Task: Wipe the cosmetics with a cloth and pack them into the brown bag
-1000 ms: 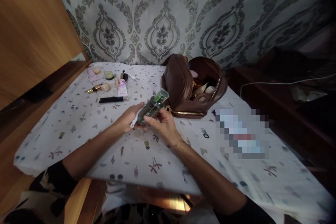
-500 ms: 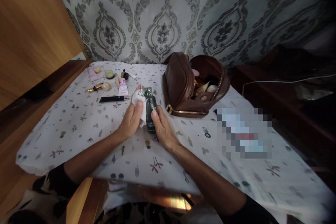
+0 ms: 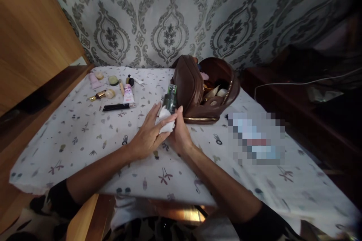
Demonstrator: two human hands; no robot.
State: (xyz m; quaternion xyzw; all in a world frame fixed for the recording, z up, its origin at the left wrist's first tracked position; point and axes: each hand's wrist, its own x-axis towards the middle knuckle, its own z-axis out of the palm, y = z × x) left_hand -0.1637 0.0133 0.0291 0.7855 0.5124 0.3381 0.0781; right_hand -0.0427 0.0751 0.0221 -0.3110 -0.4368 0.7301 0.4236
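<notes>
A dark green bottle [image 3: 170,101] with a clear cap stands out above my two hands, its lower part hidden by them and by a white cloth [image 3: 166,120]. My right hand [image 3: 181,133] is wrapped round the bottle from the right side. From the left, my left hand [image 3: 148,133] presses the cloth against the bottle, its fingers over the cloth. Just behind and to the right of my hands sits a brown leather bag [image 3: 186,90], unzipped, with several small items inside.
At the back left of the patterned tablecloth [image 3: 98,139] lie a black tube [image 3: 118,107], a pink-and-white tube [image 3: 128,93], a gold lipstick [image 3: 97,95], a round green jar [image 3: 113,80] and other cosmetics. A blurred-out item [image 3: 256,137] lies at the right. A wooden panel [image 3: 36,37] borders the left.
My left hand has moved right with the cloth, down over the lower part of the bottle. The bottle is now higher between my hands and nearer the bag. The view has shifted slightly.
</notes>
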